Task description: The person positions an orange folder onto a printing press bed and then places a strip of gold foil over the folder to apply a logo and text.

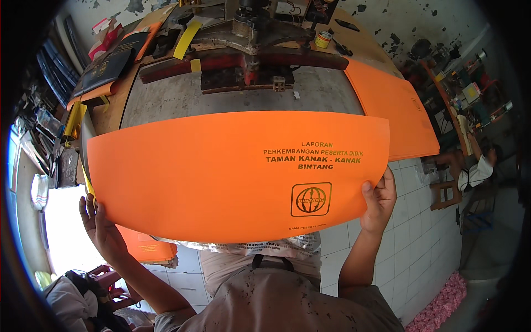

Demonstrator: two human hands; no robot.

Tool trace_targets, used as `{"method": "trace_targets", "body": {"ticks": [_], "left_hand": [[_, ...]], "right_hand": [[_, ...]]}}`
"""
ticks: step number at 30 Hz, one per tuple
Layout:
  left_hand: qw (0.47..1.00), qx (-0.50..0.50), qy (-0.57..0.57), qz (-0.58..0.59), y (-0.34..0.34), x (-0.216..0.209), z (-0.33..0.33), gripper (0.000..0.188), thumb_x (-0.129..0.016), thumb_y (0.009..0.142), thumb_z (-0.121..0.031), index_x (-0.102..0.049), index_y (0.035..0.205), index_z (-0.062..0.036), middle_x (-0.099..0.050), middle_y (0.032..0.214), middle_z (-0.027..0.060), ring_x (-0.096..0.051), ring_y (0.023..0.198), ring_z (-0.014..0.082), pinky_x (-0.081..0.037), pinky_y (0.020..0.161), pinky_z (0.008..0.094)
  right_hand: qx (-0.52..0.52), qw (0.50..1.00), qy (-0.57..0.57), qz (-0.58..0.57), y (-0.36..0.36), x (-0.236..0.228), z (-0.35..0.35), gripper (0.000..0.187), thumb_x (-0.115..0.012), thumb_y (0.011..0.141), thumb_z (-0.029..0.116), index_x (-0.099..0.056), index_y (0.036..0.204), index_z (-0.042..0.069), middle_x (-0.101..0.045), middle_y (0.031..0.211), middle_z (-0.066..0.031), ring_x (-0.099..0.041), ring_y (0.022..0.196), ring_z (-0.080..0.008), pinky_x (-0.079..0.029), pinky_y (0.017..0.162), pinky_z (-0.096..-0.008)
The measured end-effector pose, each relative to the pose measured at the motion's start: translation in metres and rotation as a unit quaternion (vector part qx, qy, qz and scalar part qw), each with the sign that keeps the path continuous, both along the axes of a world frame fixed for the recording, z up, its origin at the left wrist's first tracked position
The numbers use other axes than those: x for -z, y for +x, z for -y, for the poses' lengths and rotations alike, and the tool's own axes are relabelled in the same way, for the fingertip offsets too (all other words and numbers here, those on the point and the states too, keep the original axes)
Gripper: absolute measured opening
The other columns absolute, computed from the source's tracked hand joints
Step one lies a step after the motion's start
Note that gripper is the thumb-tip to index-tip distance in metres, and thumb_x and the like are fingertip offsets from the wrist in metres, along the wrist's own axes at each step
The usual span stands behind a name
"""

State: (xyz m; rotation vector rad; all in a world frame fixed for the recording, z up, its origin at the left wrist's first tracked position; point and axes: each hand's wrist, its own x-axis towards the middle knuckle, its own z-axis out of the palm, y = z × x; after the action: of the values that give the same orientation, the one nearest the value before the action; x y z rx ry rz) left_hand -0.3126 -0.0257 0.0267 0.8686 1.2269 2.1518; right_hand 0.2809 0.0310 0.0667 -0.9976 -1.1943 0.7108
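A wide orange cover sheet [177, 171] is stretched between my hands, bowed along its lower edge. Metallic-looking lettering and a framed globe emblem [311, 200] are stamped on its right half. My left hand [104, 229] grips the lower left corner, its fingers partly bent at the edge. At the right edge, my right hand [379, 202] pinches the sheet, thumb in front and fingers mostly behind. Beyond the sheet stands a press with a dark red crossbar [177, 67] above a grey metal bed [166, 103]. Used silvery foil [276, 247] shows below the sheet, over my lap.
A stack of orange sheets [395, 110] lies right of the press bed. Dark covers [105, 72] and yellow foil [74, 122] are at the left. A small yellow tin [323, 39] stands at the back. Another person [477, 170] sits far right near a wooden stool [444, 195].
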Motion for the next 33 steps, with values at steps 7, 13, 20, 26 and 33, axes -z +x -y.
{"method": "trace_targets", "body": {"ticks": [7, 13, 20, 26, 33], "left_hand": [[1.0, 0.004, 0.004, 0.003, 0.001, -0.001, 0.0, 0.057, -0.064, 0.105, 0.006, -0.042, 0.158, 0.003, -0.063, 0.145, 0.0132, -0.064, 0.133, 0.0204, -0.052, 0.114, 0.0354], [1.0, 0.009, 0.01, 0.004, 0.0, 0.001, 0.001, 0.056, -0.064, 0.105, 0.006, -0.044, 0.157, 0.0031, -0.063, 0.145, 0.0133, -0.065, 0.132, 0.0202, -0.053, 0.114, 0.0351], [1.0, -0.005, 0.009, 0.002, 0.004, -0.004, 0.001, 0.055, -0.066, 0.104, 0.005, -0.046, 0.156, 0.0029, -0.063, 0.144, 0.0134, -0.065, 0.13, 0.0195, -0.055, 0.11, 0.0338], [0.999, -0.033, 0.009, -0.015, -0.004, -0.006, 0.0, 0.054, -0.067, 0.103, 0.006, -0.048, 0.153, 0.0031, -0.063, 0.143, 0.0131, -0.066, 0.128, 0.0198, -0.055, 0.109, 0.0337], [0.902, -0.195, -0.242, -0.3, -0.011, -0.014, -0.028, 0.038, -0.072, 0.105, -0.008, -0.065, 0.142, -0.0013, -0.067, 0.137, 0.0116, -0.066, 0.123, 0.0196, -0.053, 0.107, 0.0354]], "right_hand": [[-0.004, 1.0, -0.006, 0.0, 0.002, -0.001, 0.0, 0.059, -0.075, 0.105, 0.013, -0.05, 0.152, -0.011, -0.08, 0.117, -0.0139, -0.075, 0.109, -0.0115, -0.056, 0.097, -0.0278], [-0.005, 1.0, -0.007, 0.003, 0.003, -0.002, 0.001, 0.059, -0.075, 0.105, 0.012, -0.05, 0.153, -0.011, -0.08, 0.116, -0.0135, -0.074, 0.109, -0.0113, -0.056, 0.097, -0.0275], [-0.005, 1.0, -0.015, -0.005, 0.001, -0.001, 0.0, 0.058, -0.074, 0.105, 0.011, -0.05, 0.153, -0.011, -0.08, 0.119, -0.0141, -0.074, 0.111, -0.013, -0.055, 0.099, -0.0285], [-0.03, 0.997, -0.061, -0.044, -0.018, 0.01, -0.007, 0.06, -0.073, 0.105, 0.005, -0.047, 0.157, -0.01, -0.076, 0.128, -0.0172, -0.072, 0.12, -0.016, -0.055, 0.102, -0.0305], [0.01, 0.951, -0.125, 0.282, -0.065, 0.021, -0.023, 0.063, -0.074, 0.099, -0.002, -0.054, 0.159, 0.006, -0.065, 0.145, -0.0194, -0.069, 0.125, -0.0273, -0.056, 0.101, -0.0363]]}}
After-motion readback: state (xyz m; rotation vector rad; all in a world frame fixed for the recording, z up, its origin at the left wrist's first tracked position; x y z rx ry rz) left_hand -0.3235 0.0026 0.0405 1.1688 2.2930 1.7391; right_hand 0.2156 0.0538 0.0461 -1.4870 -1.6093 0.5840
